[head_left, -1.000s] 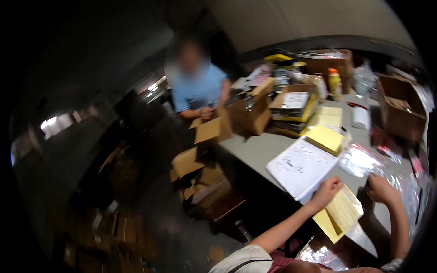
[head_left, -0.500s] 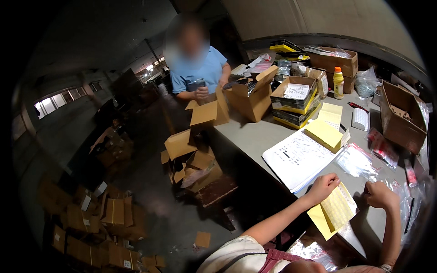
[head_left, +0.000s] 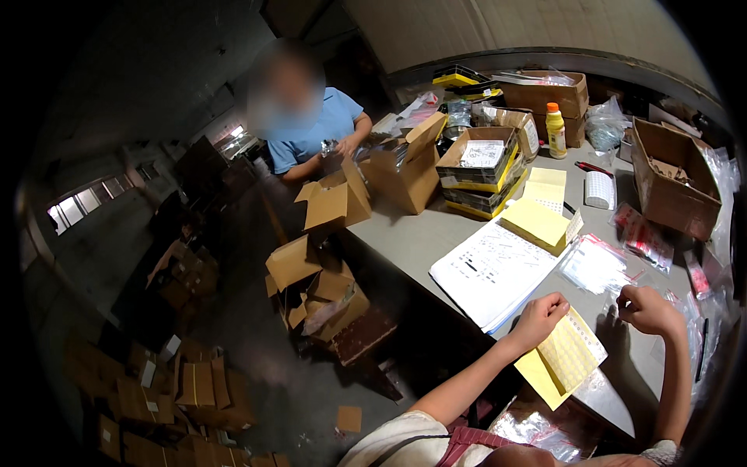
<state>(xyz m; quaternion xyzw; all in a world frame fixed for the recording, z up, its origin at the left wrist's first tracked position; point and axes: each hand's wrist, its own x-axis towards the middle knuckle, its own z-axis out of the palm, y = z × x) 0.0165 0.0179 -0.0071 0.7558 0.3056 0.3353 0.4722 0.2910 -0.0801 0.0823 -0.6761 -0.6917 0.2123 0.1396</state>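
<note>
In my left hand (head_left: 538, 321) a folded yellow sheet of small round stickers (head_left: 574, 352) is pinched by its upper edge, above the table's near side. To the right of that sheet, my right hand (head_left: 650, 310) is raised with its fingers closed; whatever lies between the fingertips is hidden or too small to name. Just beyond my hands lies a pile of clear zip bags (head_left: 597, 263). A stack of white papers with writing (head_left: 492, 272) rests at the table edge, more yellow sticker sheets (head_left: 537, 220) lying over its far end.
Across the table, a person in a blue shirt (head_left: 331, 117) handles something over an open carton (head_left: 338, 206). Black-and-yellow boxes (head_left: 475, 175), an orange-capped bottle (head_left: 555, 132) and a brown box (head_left: 675, 183) stand on the table (head_left: 405, 237). Cartons (head_left: 202, 385) are piled on the floor at left.
The view has shifted slightly, moving the table leftward and up in it. My right hand has drawn a little closer to the sheet. The other person's hands have come together over the carton.
</note>
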